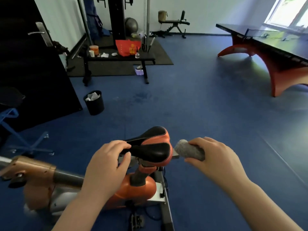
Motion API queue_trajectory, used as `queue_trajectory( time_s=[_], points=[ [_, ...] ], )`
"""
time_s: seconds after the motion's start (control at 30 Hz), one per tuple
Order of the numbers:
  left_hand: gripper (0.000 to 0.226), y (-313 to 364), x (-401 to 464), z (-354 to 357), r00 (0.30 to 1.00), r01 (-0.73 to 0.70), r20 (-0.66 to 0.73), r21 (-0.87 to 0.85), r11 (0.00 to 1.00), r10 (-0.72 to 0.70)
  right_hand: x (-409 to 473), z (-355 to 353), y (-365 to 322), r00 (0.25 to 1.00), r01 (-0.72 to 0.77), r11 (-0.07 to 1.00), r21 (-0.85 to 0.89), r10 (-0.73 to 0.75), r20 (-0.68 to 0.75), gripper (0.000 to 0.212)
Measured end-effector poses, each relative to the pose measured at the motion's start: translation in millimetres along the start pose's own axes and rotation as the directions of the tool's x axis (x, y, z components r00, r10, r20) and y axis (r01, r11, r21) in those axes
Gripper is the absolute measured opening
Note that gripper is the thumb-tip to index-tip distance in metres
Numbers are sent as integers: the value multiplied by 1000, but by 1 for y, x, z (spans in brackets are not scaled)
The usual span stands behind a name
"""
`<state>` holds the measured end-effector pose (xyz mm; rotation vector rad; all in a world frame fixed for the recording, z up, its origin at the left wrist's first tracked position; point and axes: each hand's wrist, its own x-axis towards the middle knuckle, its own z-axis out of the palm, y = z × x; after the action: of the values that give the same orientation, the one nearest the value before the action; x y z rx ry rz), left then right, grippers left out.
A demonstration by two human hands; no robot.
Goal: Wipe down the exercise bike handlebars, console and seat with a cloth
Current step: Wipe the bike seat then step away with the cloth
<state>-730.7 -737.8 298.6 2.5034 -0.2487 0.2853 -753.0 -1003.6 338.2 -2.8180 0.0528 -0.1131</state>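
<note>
Two hands meet at the seat (pixel 153 147) of the orange exercise bike (pixel 133 189). Your left hand (pixel 106 162) pinches the seat's narrow end between thumb and fingers. Your right hand (pixel 215 155) is closed around a rolled grey cloth (pixel 188 150), whose tip sits just beside the seat's wide end. Blue floor (pixel 200 105) spreads around the bike. A black bin (pixel 95 102) stands near the dark door (pixel 30 64), a bench (pixel 120 58) behind it, and a table-tennis table (pixel 275 47) fills the right edge.

No legible text anywhere.
</note>
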Motion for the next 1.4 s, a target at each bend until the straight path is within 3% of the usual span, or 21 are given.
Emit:
queue_trajectory(
  time_s=[0.23, 0.43, 0.63, 0.77, 0.97, 1.2, 1.4],
  points=[
    [21, 64, 83, 62, 1000, -3, 25, 76, 997, 1, 75, -16, 112, 997, -63, 998, 27, 63, 34, 29],
    [21, 128, 139, 139, 977, 177, -133, 78, 981, -166, 174, -31, 205, 990, 99, 995, 28, -102, 102, 27],
    [24, 185, 185, 191, 952, 275, -157, 66, 959, -262, 266, -62, 251, 939, 310, 950, -25, -302, 166, 31],
    [23, 180, 208, 196, 900, 401, -232, 115, 909, -368, 324, -58, 247, 885, 431, 902, 40, -431, 175, 33],
    [22, 143, 241, 211, 759, 613, -353, 104, 784, -547, 414, -23, 215, 754, 606, 783, 144, -622, 209, 33],
    [24, 95, 324, 215, 666, 698, -393, 30, 715, -634, 534, 9, 165, 668, 685, 713, 150, -696, 263, 28],
    [26, 63, 409, 203, 646, 729, -404, 78, 680, -647, 627, 24, 130, 608, 724, 654, 219, -755, 245, 28]
  ],
)
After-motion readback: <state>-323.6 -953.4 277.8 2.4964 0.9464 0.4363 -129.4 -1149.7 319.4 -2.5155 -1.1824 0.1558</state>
